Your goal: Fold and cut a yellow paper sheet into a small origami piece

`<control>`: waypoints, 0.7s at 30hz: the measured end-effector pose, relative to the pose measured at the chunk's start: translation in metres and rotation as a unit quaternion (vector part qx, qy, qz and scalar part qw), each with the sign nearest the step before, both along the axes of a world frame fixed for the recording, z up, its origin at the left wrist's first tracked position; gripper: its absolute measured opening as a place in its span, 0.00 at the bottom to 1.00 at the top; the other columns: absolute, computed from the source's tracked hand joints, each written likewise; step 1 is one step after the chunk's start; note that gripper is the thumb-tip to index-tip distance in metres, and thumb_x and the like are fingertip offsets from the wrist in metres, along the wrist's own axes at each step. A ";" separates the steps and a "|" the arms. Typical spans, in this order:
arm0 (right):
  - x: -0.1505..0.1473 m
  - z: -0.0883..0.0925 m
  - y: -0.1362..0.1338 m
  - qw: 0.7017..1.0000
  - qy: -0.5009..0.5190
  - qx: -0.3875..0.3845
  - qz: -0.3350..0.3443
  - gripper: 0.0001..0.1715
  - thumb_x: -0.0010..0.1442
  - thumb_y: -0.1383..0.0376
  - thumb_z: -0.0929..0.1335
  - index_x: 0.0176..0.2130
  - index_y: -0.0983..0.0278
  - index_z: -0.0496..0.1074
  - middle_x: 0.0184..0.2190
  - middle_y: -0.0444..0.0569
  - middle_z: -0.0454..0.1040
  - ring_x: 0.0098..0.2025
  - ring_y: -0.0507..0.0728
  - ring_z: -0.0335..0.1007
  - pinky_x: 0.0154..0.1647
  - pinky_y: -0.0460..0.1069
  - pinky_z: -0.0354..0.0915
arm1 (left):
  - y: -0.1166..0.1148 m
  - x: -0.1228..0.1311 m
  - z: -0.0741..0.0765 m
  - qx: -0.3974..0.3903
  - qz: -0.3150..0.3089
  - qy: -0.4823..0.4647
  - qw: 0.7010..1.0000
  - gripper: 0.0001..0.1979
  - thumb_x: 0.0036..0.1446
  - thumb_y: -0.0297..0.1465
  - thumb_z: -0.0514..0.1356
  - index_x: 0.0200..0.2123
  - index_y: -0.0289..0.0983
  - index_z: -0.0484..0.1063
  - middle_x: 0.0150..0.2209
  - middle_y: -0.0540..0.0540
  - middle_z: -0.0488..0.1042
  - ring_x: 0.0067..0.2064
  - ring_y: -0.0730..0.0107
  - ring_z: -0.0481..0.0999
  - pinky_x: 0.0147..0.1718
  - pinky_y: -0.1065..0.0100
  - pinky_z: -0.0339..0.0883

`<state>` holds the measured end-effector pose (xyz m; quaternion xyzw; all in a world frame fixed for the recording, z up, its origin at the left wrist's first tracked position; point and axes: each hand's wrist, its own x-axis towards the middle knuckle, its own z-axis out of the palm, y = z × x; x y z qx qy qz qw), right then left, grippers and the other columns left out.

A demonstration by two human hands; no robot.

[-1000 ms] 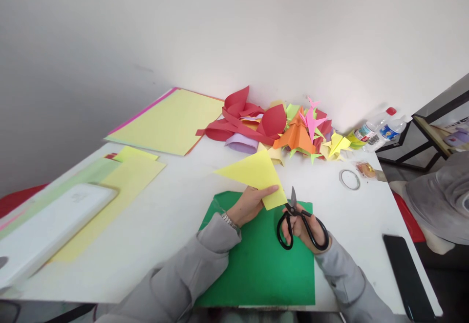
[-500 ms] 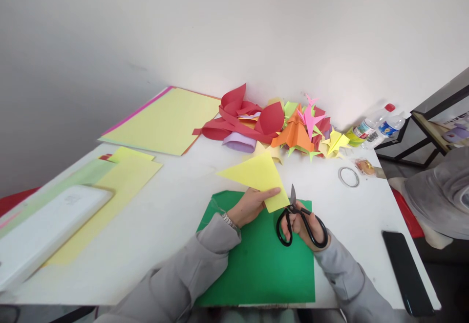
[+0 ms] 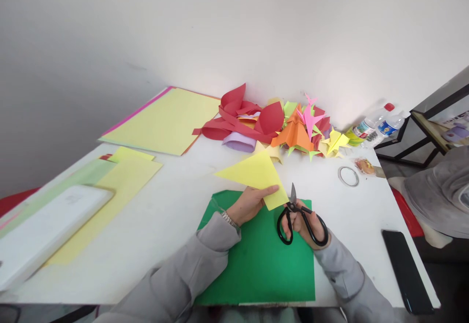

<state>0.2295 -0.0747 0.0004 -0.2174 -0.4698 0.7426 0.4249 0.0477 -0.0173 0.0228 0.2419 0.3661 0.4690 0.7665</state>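
Nearest me, a green sheet (image 3: 264, 274) lies under both hands, along the near edge of the white table (image 3: 176, 235). Above it, my left hand (image 3: 251, 203) pinches a pointed piece of yellow paper (image 3: 256, 174), thumb on top and fingers beneath. My right hand (image 3: 302, 223) is curled around the handles of black scissors (image 3: 292, 207), held right at the paper's corner; one blade points up in view, but I cannot tell where the other sits.

Right of the right hand lies a black phone (image 3: 407, 271); well left of the left hand, a white slab (image 3: 54, 230) rests on paper strips. Beyond the right hand I see a thin ring (image 3: 339, 177).

Past both hands, red paper loops (image 3: 271, 118) sit beside an orange folded plane (image 3: 295, 136), with two bottles to the right and a large pale-yellow sheet (image 3: 164, 120) to the left. A plain wall (image 3: 234, 25) backs everything; a black-framed shelf (image 3: 427, 127) stands off the table, far right.
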 end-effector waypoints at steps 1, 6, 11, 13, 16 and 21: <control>0.000 0.000 0.000 1.000 -0.001 0.001 0.000 0.37 0.57 0.38 0.59 0.49 0.65 0.60 0.27 0.49 0.71 0.22 0.53 0.65 0.24 0.48 0.55 | 0.001 -0.001 -0.001 0.001 0.003 -0.001 1.000 0.26 0.39 0.30 0.72 0.45 0.35 0.74 0.39 0.44 0.79 0.37 0.63 0.78 0.38 0.64 0.71; 0.001 0.001 0.000 1.000 -0.011 0.002 0.001 0.38 0.56 0.37 0.58 0.50 0.64 0.60 0.27 0.49 0.72 0.22 0.53 0.64 0.24 0.48 0.55 | 0.003 -0.003 -0.004 0.012 0.007 -0.001 1.000 0.25 0.40 0.30 0.71 0.45 0.34 0.74 0.39 0.44 0.79 0.38 0.63 0.78 0.38 0.65 0.71; 0.001 0.001 0.001 1.000 -0.022 -0.001 -0.002 0.40 0.55 0.36 0.58 0.49 0.64 0.60 0.26 0.48 0.71 0.21 0.53 0.64 0.24 0.48 0.56 | 0.002 -0.003 -0.001 0.010 0.007 0.001 1.000 0.26 0.39 0.30 0.72 0.45 0.34 0.73 0.38 0.44 0.80 0.38 0.63 0.78 0.37 0.66 0.71; 0.001 0.001 0.001 1.000 -0.020 -0.004 -0.001 0.39 0.55 0.36 0.58 0.49 0.64 0.60 0.26 0.49 0.72 0.21 0.53 0.64 0.24 0.48 0.56 | 0.002 -0.003 0.000 0.011 0.008 0.002 1.000 0.26 0.40 0.30 0.71 0.45 0.35 0.73 0.38 0.44 0.80 0.38 0.63 0.78 0.38 0.66 0.70; 0.002 0.001 0.000 1.000 -0.012 -0.002 -0.003 0.38 0.55 0.37 0.59 0.49 0.64 0.61 0.25 0.49 0.71 0.21 0.53 0.64 0.23 0.48 0.55 | 0.003 -0.004 0.001 0.012 0.007 0.006 1.000 0.26 0.40 0.30 0.72 0.46 0.34 0.73 0.38 0.44 0.80 0.37 0.62 0.78 0.37 0.65 0.70; 0.002 -0.001 0.000 1.000 -0.001 -0.005 -0.009 0.38 0.55 0.38 0.60 0.50 0.65 0.62 0.24 0.46 0.69 0.22 0.54 0.65 0.22 0.48 0.56 | 0.003 -0.005 0.001 0.013 0.007 0.008 1.000 0.27 0.39 0.31 0.72 0.45 0.34 0.73 0.37 0.43 0.80 0.37 0.62 0.78 0.37 0.65 0.70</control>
